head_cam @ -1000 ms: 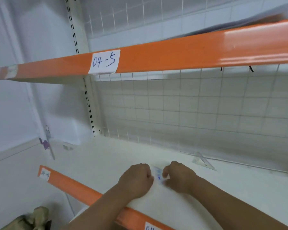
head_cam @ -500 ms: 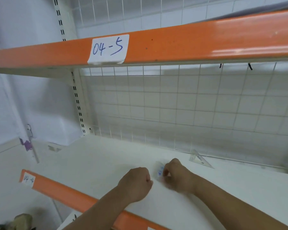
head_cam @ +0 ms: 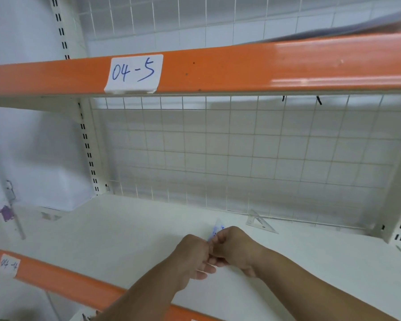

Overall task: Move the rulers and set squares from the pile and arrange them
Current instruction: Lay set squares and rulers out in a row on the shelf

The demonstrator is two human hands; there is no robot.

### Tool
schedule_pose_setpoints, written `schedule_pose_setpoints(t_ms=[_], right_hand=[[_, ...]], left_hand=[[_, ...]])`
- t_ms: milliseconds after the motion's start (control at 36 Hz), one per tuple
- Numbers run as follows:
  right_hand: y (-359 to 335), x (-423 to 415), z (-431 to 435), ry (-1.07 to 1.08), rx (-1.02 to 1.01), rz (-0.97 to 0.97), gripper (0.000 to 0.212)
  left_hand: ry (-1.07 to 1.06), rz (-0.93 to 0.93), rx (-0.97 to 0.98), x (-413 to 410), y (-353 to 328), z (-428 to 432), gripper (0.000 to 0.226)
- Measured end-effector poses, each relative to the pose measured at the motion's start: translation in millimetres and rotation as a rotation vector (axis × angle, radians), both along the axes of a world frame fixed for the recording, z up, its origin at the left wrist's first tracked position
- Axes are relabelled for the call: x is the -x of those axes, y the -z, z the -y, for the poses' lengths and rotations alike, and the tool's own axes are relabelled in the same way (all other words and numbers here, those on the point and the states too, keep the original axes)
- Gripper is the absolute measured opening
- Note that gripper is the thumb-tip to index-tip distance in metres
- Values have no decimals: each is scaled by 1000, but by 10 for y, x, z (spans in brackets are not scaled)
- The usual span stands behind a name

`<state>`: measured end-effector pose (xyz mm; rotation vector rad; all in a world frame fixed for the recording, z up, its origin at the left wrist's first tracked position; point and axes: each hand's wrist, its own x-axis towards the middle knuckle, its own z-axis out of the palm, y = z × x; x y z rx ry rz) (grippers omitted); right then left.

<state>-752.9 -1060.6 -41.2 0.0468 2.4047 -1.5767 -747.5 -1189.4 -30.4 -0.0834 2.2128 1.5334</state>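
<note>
The white shelf under the orange rail marked 04-5 is smooth, so pieces could skid. One clear set square lies flat near the wire back grid, apart from the hands. The left hand and right hand meet, both pinched on a small clear set square with blue print; a loose pinch could drop it, I judge
</note>
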Motion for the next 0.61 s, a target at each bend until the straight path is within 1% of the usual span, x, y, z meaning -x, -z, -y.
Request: schedule_pose_setpoints(t_ms=[111,167,194,222,250,278,306,333,361,417,528,611], right_hand=[[-17,-55,-45,-14,-12,-45,27],[-30,-60,-77,-8,-72,-90,23],[-35,-57,-102,9,-165,-155,17],[-45,-58,-129,16,-306,-239,9],[-52,-59,-160,6,-470,-322,17],[-48,-58,-200,-19,-617,-387,34],[-49,-66,-230,-50,-719,-428,46],[-58,-83,-248,-77,-788,-463,53],[-64,-103,-260,-95,-830,-491,55],[-61,-126,-289,-103,-873,-507,52],[-55,-158,-360,-66,-957,-513,48],[-48,-177,-406,-49,-968,-490,48]], left_hand=[[4,-4,13,0,22,4,22],[-21,-16,33,27,50,-5,17],[-40,-24,37,45,61,-9,16],[-59,-32,38,65,69,-13,17],[-75,-39,39,82,72,-13,18],[-85,-43,39,98,73,-17,18],[-87,-42,37,109,72,-26,18],[-85,-40,37,116,66,-40,17],[-80,-38,38,122,62,-59,17],[-65,-40,56,121,57,-102,19],[-17,-53,93,95,69,-171,22],[13,-63,101,85,85,-205,25]])
